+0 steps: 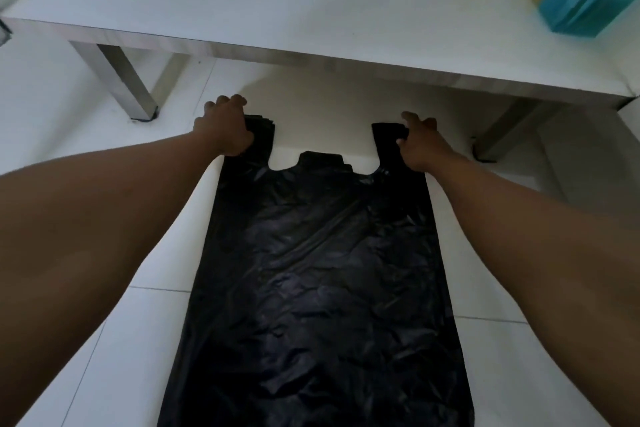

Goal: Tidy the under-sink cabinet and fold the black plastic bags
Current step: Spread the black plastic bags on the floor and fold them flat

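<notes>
While the black bag lies flat and wrinkled on the white tiled floor, both arms reach forward to its far end. The left hand grips the left handle, fingers curled over its top edge. The right hand pinches the right handle, fingers curled round it. Both handles point toward a low white shelf on metal legs. The bag's far end sits just in front of the shelf; its near end runs out of view at the bottom. A blurred bottle of blue liquid stands on the shelf, far right.
</notes>
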`<move>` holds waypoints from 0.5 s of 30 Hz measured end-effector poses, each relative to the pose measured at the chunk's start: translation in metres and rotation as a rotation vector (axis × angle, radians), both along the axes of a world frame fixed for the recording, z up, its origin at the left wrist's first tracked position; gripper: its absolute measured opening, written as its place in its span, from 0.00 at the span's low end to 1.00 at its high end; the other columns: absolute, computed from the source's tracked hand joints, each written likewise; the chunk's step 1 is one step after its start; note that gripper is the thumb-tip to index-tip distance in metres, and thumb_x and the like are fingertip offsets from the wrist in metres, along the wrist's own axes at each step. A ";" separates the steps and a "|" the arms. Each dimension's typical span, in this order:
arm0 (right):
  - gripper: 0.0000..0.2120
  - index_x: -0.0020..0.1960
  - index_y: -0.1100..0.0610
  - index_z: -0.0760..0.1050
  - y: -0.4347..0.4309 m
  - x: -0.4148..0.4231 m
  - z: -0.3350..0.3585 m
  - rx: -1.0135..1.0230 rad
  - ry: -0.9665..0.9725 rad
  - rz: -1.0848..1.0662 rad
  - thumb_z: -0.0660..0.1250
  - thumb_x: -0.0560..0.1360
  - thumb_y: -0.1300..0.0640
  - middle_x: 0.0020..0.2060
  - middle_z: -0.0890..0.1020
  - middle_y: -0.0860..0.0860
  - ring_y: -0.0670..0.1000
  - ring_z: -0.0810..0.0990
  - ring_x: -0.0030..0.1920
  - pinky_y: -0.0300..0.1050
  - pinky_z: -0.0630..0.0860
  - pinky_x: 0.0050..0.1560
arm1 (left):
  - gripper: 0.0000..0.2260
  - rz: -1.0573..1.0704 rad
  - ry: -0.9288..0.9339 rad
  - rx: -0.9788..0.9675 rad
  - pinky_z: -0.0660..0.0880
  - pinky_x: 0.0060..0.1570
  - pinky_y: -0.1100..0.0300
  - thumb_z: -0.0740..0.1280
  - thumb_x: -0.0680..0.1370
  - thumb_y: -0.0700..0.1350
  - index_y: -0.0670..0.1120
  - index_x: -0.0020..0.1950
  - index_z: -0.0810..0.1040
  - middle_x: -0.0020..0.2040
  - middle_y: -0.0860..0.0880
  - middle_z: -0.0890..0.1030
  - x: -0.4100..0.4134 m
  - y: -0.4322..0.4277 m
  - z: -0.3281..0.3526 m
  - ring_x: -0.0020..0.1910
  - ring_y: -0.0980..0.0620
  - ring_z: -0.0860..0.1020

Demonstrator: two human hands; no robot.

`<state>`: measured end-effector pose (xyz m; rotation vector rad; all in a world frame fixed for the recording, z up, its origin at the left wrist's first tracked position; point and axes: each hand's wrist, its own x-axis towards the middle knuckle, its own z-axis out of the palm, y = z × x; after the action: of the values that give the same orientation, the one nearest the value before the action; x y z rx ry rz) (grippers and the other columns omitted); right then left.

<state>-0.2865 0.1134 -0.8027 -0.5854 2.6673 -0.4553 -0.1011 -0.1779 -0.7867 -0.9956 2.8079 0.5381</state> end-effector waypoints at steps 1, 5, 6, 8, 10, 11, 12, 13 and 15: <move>0.34 0.80 0.46 0.44 -0.003 -0.011 -0.001 0.074 -0.016 0.018 0.59 0.82 0.56 0.78 0.48 0.60 0.64 0.61 0.73 0.58 0.64 0.73 | 0.35 -0.037 -0.042 0.002 0.63 0.71 0.40 0.69 0.77 0.43 0.46 0.80 0.56 0.76 0.40 0.63 -0.009 -0.004 -0.003 0.75 0.36 0.60; 0.36 0.80 0.45 0.44 -0.015 -0.036 -0.007 0.327 -0.044 0.109 0.62 0.82 0.54 0.78 0.49 0.58 0.67 0.54 0.75 0.62 0.56 0.75 | 0.36 -0.201 -0.245 -0.005 0.59 0.74 0.48 0.65 0.80 0.39 0.46 0.83 0.48 0.80 0.39 0.58 -0.036 -0.016 -0.010 0.77 0.37 0.60; 0.34 0.81 0.48 0.49 -0.016 -0.039 -0.007 0.338 -0.026 0.128 0.63 0.81 0.54 0.77 0.53 0.59 0.67 0.57 0.74 0.60 0.59 0.74 | 0.36 -0.220 -0.273 -0.014 0.62 0.73 0.48 0.65 0.80 0.40 0.46 0.83 0.49 0.79 0.39 0.59 -0.039 -0.018 -0.009 0.76 0.36 0.62; 0.28 0.76 0.56 0.60 -0.016 -0.043 -0.006 0.284 0.006 0.158 0.66 0.80 0.55 0.71 0.65 0.60 0.63 0.68 0.67 0.52 0.69 0.65 | 0.33 -0.260 -0.286 -0.014 0.67 0.69 0.48 0.66 0.80 0.39 0.46 0.81 0.55 0.77 0.38 0.62 -0.042 -0.022 -0.005 0.73 0.36 0.66; 0.24 0.71 0.62 0.66 -0.014 -0.045 -0.005 0.204 0.001 0.158 0.67 0.79 0.55 0.65 0.72 0.61 0.58 0.74 0.57 0.44 0.71 0.49 | 0.26 -0.263 -0.265 -0.004 0.71 0.63 0.50 0.66 0.79 0.37 0.44 0.77 0.65 0.73 0.39 0.68 -0.041 -0.024 -0.004 0.69 0.38 0.71; 0.22 0.69 0.63 0.68 -0.013 -0.045 -0.005 0.181 -0.013 0.149 0.67 0.79 0.54 0.62 0.74 0.61 0.56 0.74 0.52 0.43 0.69 0.42 | 0.23 -0.264 -0.252 -0.014 0.72 0.60 0.51 0.66 0.79 0.38 0.43 0.74 0.69 0.71 0.39 0.71 -0.040 -0.024 -0.005 0.66 0.38 0.72; 0.20 0.66 0.63 0.71 -0.012 -0.044 -0.005 0.168 -0.026 0.143 0.67 0.79 0.54 0.59 0.76 0.60 0.55 0.73 0.49 0.42 0.66 0.36 | 0.20 -0.265 -0.243 -0.025 0.73 0.59 0.52 0.66 0.79 0.38 0.41 0.72 0.72 0.68 0.39 0.73 -0.038 -0.024 -0.005 0.64 0.38 0.74; 0.15 0.61 0.62 0.73 -0.010 -0.044 -0.007 0.160 -0.021 0.139 0.67 0.79 0.54 0.55 0.76 0.60 0.53 0.72 0.46 0.41 0.64 0.32 | 0.18 -0.270 -0.236 -0.036 0.74 0.56 0.53 0.65 0.79 0.39 0.40 0.69 0.74 0.66 0.38 0.75 -0.036 -0.023 -0.007 0.61 0.39 0.75; 0.09 0.44 0.56 0.70 -0.006 -0.042 -0.007 0.136 -0.002 0.122 0.66 0.79 0.54 0.47 0.73 0.56 0.49 0.70 0.38 0.40 0.60 0.30 | 0.13 -0.270 -0.231 -0.058 0.75 0.51 0.53 0.64 0.79 0.38 0.38 0.62 0.77 0.60 0.38 0.77 -0.032 -0.021 -0.007 0.56 0.39 0.77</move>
<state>-0.3283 0.1071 -0.8093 -0.7005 2.6164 -0.2380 -0.1327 -0.1993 -0.7934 -0.6251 2.6991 0.2904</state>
